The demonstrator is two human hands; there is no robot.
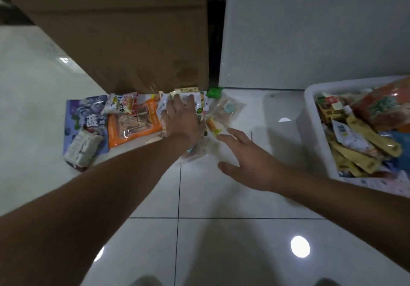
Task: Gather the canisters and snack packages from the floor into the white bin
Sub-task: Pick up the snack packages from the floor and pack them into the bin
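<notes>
My left hand [182,119] lies flat, fingers spread, on the snack packages [133,119] by the cardboard box [124,30]; my right hand [246,159], open and empty, hovers nearer the white bin [310,117] at right.

Glossy white tiled floor [221,197], snack packets [133,121] strewn, white bin [310,117], seemingly a cardboard box [133,30]

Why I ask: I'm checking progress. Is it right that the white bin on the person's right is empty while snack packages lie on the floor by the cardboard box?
Not quite: the head view shows the white bin already holds many packages. The rest stands: it sits on the person's right, and snack packages lie on the floor by the cardboard box.
</notes>
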